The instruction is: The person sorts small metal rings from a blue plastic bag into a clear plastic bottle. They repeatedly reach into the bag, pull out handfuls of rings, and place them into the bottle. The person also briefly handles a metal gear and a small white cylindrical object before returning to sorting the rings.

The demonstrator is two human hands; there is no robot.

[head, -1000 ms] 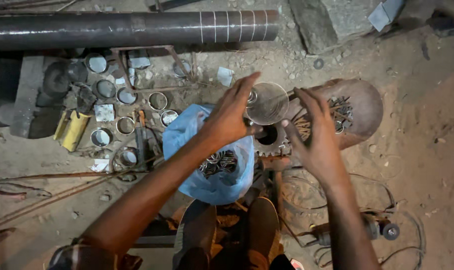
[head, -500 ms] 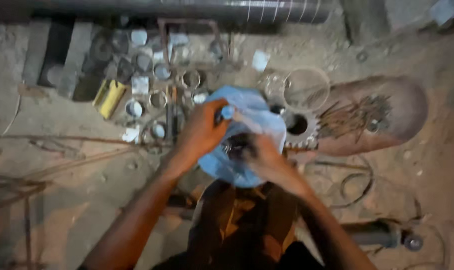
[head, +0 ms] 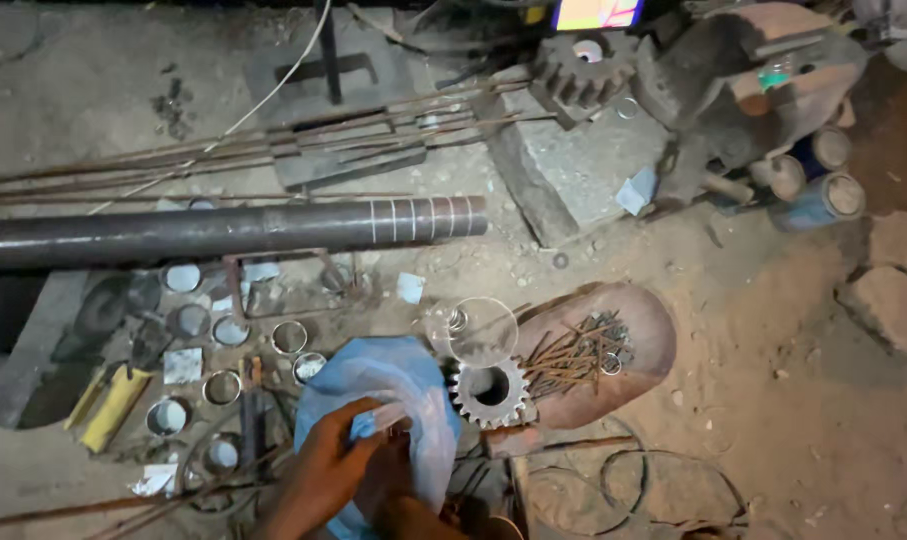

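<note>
While crumpled (glossy), blue plastic bag

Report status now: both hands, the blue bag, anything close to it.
Left hand grips blue plastic bag. Right hand mostly hidden beneath it. Gear touching bag's right edge.

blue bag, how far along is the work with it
Looks done: the steel rings lie laid out on the ground, and the toothed gear rests beside the blue bag. In hand: the left hand and right hand grip the bag's opening. Left: whether anything is in the bag is hidden.
</note>
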